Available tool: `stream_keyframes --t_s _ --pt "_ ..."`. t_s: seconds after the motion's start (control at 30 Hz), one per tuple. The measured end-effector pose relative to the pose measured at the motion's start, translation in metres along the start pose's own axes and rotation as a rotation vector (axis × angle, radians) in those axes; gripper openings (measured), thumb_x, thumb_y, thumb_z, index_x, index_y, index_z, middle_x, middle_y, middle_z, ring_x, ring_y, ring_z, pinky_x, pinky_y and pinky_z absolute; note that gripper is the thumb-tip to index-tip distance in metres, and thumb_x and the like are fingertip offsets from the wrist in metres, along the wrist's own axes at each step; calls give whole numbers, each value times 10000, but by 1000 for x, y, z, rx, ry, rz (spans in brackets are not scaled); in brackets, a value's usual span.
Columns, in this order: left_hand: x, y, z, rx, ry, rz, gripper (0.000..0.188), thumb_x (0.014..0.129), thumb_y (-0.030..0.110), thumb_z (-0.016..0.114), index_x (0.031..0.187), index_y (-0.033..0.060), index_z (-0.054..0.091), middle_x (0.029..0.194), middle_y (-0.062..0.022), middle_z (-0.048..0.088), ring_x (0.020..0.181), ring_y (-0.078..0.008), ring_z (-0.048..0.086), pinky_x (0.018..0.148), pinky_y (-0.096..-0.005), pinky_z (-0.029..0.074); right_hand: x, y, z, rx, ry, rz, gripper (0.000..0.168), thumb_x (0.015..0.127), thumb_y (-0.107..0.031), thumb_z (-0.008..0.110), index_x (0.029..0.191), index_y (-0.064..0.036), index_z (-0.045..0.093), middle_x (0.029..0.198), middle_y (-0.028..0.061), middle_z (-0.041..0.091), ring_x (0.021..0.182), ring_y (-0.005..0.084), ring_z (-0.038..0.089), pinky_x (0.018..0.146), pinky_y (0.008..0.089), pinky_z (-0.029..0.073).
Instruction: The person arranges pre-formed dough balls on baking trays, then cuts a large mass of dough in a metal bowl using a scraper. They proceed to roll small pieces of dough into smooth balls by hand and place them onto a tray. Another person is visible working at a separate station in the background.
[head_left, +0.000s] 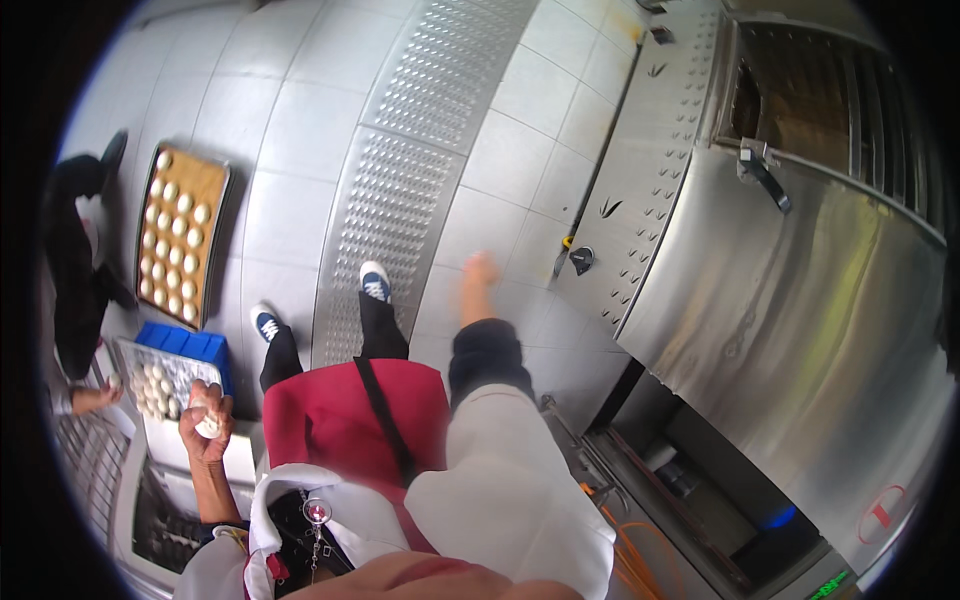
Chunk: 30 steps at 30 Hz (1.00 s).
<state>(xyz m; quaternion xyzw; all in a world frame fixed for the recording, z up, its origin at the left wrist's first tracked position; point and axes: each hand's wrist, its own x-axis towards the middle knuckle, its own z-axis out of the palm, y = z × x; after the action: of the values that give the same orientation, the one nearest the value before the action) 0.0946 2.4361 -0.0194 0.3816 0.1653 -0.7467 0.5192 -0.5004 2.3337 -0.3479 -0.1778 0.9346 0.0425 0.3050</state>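
Observation:
My left hand (205, 422) is raised at the lower left, its fingers curled around a white dough ball (208, 425). Just behind it, a clear-rimmed tray of dough pieces (156, 391) rests on a blue crate (184, 343). Over the tiled floor, my right hand (480, 268) is stretched forward, blurred, and I cannot tell how its fingers are set. Beyond the crate lies a metal baking tray (227, 196) with a brown liner, carrying rows of round white dough balls (179, 225).
Another person's hand (111, 391) holds a small pale piece beside the dough tray at the far left. A steel cabinet with a latched door (750, 300) fills the right side. Orange tubing (641, 555) hangs below. A studded metal floor strip (390, 202) runs ahead.

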Motion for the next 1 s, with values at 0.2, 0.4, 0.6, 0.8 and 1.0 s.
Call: stream_keyframes --t_s 0.2,0.4,0.6,0.8,1.0 --pt "117 -62 84 194 32 -169 240 940 261 614 1012 53 517 844 -95 506 711 -226 533 537 -321 577 138 28 -172 -831 205 -177 356 992 -294 479 1229 -82 640 1147 113 697 1012 246 686 777 375 551" --pt "235 -55 150 441 101 -270 264 959 294 586 1024 41 541 856 -105 551 732 -230 581 520 -320 575 263 76 -166 758 383 507 562 897 -430 664 1105 92 654 1049 215 708 926 367 681 786 455 543" --pt "318 -75 216 712 147 -278 282 964 306 576 1062 43 555 863 -85 530 733 -194 569 511 -282 561 337 124 -111 1206 503 668 583 944 -452 578 1196 74 575 1122 180 670 1010 293 655 811 385 540" --pt "356 -135 270 685 200 -301 295 964 313 568 1084 44 545 877 -81 519 732 -191 551 521 -291 560 365 136 -87 2356 455 671 451 1049 -408 353 1171 -40 584 1153 112 665 1065 234 631 879 391 530" --pt "360 -167 341 727 177 -413 289 959 322 574 1085 65 536 897 -72 544 756 -196 558 527 -289 552 333 146 -89 1918 -178 890 488 1035 -478 380 1276 -76 515 1215 122 643 1121 274 598 938 477 501"
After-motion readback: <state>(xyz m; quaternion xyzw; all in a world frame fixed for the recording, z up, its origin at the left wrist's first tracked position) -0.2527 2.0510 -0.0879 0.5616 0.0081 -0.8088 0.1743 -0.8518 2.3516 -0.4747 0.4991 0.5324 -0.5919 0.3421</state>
